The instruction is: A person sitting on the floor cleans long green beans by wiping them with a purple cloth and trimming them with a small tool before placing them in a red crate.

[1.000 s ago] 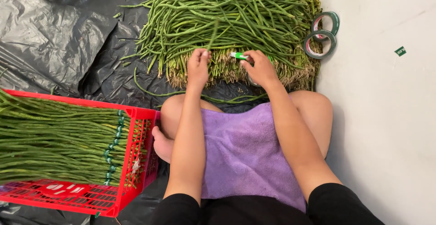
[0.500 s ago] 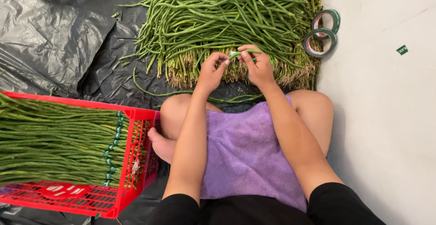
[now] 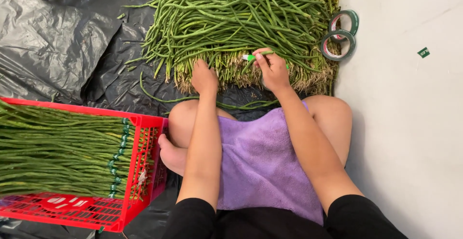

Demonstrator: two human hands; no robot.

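A broad heap of long green beans [image 3: 231,22] fills the black plastic sheet [image 3: 58,46] at twelve o'clock, a red crate [image 3: 144,171] of bundled beans at eight. The left hand [image 3: 204,77], together with the right half a second ago, now rests palm-down on the cut ends. The right hand [image 3: 273,69] pinches a small green object (tape rolls [image 3: 340,35] at two o'clock, bare floor beyond).
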